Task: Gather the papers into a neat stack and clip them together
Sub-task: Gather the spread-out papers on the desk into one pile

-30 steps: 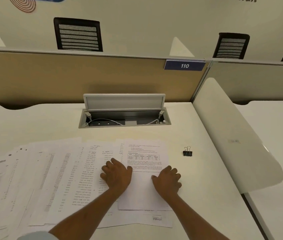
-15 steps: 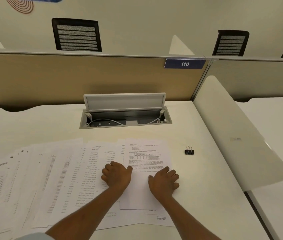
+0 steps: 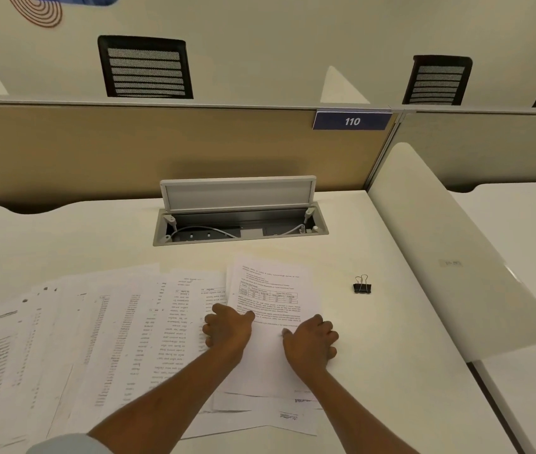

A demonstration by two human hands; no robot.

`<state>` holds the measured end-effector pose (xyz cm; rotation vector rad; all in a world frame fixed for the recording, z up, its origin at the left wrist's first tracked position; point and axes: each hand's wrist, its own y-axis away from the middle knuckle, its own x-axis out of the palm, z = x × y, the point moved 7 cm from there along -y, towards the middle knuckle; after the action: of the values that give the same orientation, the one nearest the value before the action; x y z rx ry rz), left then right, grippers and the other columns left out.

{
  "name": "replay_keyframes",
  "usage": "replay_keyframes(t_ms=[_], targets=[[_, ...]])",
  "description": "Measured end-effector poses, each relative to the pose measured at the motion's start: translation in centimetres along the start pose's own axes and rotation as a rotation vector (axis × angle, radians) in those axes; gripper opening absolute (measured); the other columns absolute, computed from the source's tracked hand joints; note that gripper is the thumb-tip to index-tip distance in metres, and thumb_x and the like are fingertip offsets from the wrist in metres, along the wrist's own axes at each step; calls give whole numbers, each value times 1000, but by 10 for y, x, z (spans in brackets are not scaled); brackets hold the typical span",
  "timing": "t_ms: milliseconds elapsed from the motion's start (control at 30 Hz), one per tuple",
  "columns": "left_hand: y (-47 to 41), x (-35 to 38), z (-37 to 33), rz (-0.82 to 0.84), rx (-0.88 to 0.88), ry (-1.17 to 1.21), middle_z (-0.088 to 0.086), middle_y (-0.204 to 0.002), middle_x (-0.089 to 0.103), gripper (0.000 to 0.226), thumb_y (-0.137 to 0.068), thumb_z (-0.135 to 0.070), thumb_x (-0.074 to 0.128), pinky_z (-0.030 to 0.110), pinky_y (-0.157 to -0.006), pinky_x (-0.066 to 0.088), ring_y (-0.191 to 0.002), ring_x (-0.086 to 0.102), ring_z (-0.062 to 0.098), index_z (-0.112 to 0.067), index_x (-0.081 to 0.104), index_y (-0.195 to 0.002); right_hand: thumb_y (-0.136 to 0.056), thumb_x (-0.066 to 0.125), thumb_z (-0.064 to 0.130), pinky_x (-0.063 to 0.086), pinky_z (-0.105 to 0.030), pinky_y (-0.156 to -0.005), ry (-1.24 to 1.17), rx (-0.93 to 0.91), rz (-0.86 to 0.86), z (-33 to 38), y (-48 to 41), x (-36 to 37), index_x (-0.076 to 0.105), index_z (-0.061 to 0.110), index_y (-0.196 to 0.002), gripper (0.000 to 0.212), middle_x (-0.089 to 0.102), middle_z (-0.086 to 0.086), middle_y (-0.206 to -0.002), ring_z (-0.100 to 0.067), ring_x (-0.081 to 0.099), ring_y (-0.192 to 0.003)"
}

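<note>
Several printed papers (image 3: pixel 122 335) lie fanned out across the white desk, from the left edge to the middle. The top sheet (image 3: pixel 271 290), with a small table printed on it, lies slightly tilted at the right end of the fan. My left hand (image 3: pixel 227 329) has curled fingers at that sheet's left edge, with the thumb on top. At the right edge of the sheet, my right hand (image 3: pixel 311 342) grips it with its fingers curled too. A black binder clip (image 3: pixel 362 286) sits on the desk to the right of the papers, apart from both hands.
An open cable hatch (image 3: pixel 240 224) with its lid raised sits behind the papers. A tan partition (image 3: pixel 129 152) bounds the desk at the back. A white curved divider (image 3: pixel 450 257) bounds it on the right.
Both hands lay flat with spread fingers on the papers; now their fingers are curled at the top sheet's side edges. The top sheet has tilted slightly.
</note>
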<state>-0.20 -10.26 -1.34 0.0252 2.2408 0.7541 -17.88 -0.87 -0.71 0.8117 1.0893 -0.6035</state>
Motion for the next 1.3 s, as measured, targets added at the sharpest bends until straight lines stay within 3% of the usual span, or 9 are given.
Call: replay_keyframes(t_ms=[133,467,667,800,933,1033,1100,1200,1300], targets=[[-2,1,0,52,47,230,15,-125,58,63,-83,-21,68,47,-89,54,-106,60,35,-8,30,-131,-79,64,50,45,-43,-85,-26,41,49,4,1,-2,41,5,-117,63,48,-12,-117,-29,45,-110],[-2,-16,-1,296,221,553,5,-106,71,31,-81,1,70,40,-84,57,-97,67,27,-10,64,-109,-74,70,52,44,-44,-91,-169,84,4,-9,-11,-10,51,7,-113,62,53,-15,-118,-32,47,-112],[7,-33,-6,469,292,723,0,-96,77,31,-78,6,70,30,-71,59,-90,73,21,-15,70,-100,-75,78,33,45,-46,-102,-878,63,107,-11,-19,-14,27,6,-140,87,51,-14,-135,-34,51,-122],[5,-38,-4,464,293,743,1,-96,77,33,-74,6,73,32,-70,59,-92,73,25,-14,70,-99,-79,74,13,55,-41,-88,-1038,18,224,-9,-20,-16,53,10,-122,48,65,-9,-120,-24,64,-101],[-10,-40,11,242,267,486,4,-104,73,30,-75,-4,76,39,-78,59,-93,69,26,-16,68,-101,-80,65,2,53,-27,-76,-968,-75,292,0,-19,-14,62,10,-113,34,69,-5,-109,-17,65,-94],[-11,-47,18,-43,236,-150,6,-113,65,29,-83,-31,67,42,-91,49,-107,54,29,-20,62,-110,-79,59,0,52,-28,-75,-852,-127,321,9,-13,-10,61,11,-106,29,67,-1,-103,-20,63,-94],[-7,-47,19,-68,202,-400,9,-119,53,33,-87,-37,59,45,-94,40,-114,43,31,-21,57,-116,-78,55,1,52,-29,-71,-746,-141,315,15,-10,-6,59,12,-93,20,64,2,-93,-21,62,-89],[-8,-43,24,-19,153,-375,11,-123,44,33,-88,-34,55,48,-97,38,-117,37,31,-23,52,-119,-75,49,7,53,-43,-78,-513,-158,208,23,-9,-6,54,14,-81,10,60,-3,-91,-25,59,-90],[-14,-46,26,-10,135,-346,11,-121,45,32,-88,-32,54,47,-94,41,-114,40,31,-22,53,-118,-77,42,2,46,-42,-76,-405,-139,205,31,-3,-4,49,11,-83,13,51,-11,-103,-30,43,-104]])
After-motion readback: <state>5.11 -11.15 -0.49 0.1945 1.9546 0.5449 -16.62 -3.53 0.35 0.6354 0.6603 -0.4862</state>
